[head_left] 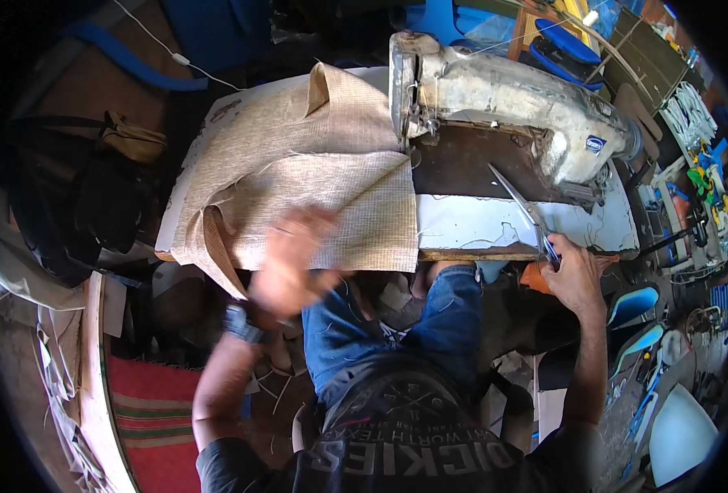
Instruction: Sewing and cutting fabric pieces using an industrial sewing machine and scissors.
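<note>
A worn, pale sewing machine (495, 86) stands at the back of a white-topped table (462, 222). Tan woven fabric (339, 193) covers the table's left half, folded over itself, with one edge by the machine's needle area and a strip hanging off the front left. Over the fabric's front edge is my left hand (294, 259), smeared by motion, so its fingers cannot be made out. At the table's front right, my right hand (573, 275) is closed round the blue handles of a pair of scissors (532, 209). The blades point toward the machine and lie over the tabletop.
Dark bags (105, 197) sit left of the table. A red striped cloth (154, 419) is low at the left. Blue-rimmed black pieces (565, 49) lie behind the machine, and white bundled cords (691, 113) are on the right. Orange material (536, 279) shows below the front edge.
</note>
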`<state>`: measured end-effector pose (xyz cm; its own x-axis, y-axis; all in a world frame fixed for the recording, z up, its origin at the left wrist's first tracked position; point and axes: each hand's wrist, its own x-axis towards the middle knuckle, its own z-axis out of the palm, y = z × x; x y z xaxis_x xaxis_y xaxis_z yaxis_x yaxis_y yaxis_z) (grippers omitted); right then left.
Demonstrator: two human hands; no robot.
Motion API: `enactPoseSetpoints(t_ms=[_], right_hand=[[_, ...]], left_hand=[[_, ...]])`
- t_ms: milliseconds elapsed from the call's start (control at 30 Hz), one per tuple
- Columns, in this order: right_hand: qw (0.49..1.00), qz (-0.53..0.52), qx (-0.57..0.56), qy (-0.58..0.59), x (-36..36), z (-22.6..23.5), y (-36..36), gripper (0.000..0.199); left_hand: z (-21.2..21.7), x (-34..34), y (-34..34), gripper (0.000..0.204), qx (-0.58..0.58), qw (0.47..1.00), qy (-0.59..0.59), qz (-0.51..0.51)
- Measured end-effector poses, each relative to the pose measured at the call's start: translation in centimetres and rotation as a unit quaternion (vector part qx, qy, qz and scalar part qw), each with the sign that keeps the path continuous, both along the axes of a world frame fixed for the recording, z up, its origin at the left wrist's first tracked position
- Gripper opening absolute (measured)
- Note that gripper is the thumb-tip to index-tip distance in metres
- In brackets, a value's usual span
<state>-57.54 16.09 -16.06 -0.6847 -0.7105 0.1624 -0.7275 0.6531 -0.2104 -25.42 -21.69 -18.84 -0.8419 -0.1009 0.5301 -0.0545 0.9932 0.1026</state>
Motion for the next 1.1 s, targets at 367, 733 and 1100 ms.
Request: enactPoseSetpoints(t_ms=[367,733,1100], right_hand=[[0.964,-0.017,-0.098,-0.247,4.3,-2.6,1.5,0.053],[0.977,0.214,0.001,-0.011,0.8,0.2,-9.7,0.091],[0.947,0.315,0.023,-0.055,0.3,1.3,-14.4,0.084]], left_hand=[[-2.1,-7.7,2.7,0.029,0.291,0.953,-0.008,-0.083],[-2.0,-10.4,-1.8,0.036,0.595,0.798,-0.029,-0.094],[-2.5,-10.1,-2.0,0.036,0.603,0.788,-0.040,-0.118]])
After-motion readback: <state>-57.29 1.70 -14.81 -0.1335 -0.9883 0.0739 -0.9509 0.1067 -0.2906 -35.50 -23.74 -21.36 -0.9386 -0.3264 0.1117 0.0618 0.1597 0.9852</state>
